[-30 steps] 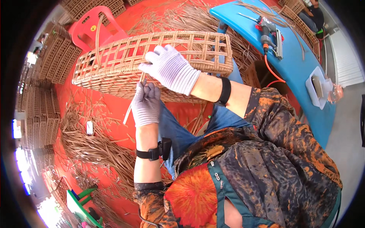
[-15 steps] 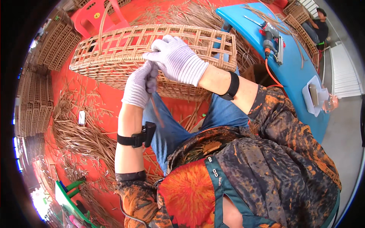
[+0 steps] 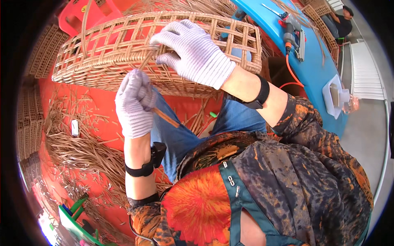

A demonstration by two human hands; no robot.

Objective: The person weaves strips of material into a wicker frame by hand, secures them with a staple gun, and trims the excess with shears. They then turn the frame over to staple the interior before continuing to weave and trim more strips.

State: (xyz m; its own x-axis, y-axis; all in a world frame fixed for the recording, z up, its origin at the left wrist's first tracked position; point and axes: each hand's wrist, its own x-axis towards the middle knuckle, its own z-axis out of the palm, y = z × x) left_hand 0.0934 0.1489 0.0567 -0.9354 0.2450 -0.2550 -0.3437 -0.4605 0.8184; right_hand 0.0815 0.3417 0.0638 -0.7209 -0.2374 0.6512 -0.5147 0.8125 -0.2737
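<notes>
A woven wicker basket (image 3: 98, 70) with an open lattice side lies across the space above my knees. My left hand (image 3: 133, 102), in a white knit glove, is closed around a flat brown weaving strip (image 3: 166, 117). One end of the strip reaches up to the basket's near edge, and the other hangs out below my fist. My right hand (image 3: 195, 53), gloved the same way, is over the lattice with thumb and fingers apart. Nothing shows between its fingers. It is just to the right of where the strip meets the basket.
On the right, a blue table (image 3: 308, 74) bears a nail gun (image 3: 292, 35) with an orange hose and a white tray (image 3: 331, 96). A red chair (image 3: 69, 18) stands beyond the basket. Loose strips (image 3: 88, 151) litter the red floor. A seated person (image 3: 342, 24) is at far right.
My hands were together at the basket's edge and are now apart. The left has drawn down and left, holding the strip; the right has opened. The basket has shifted slightly up and left in view.
</notes>
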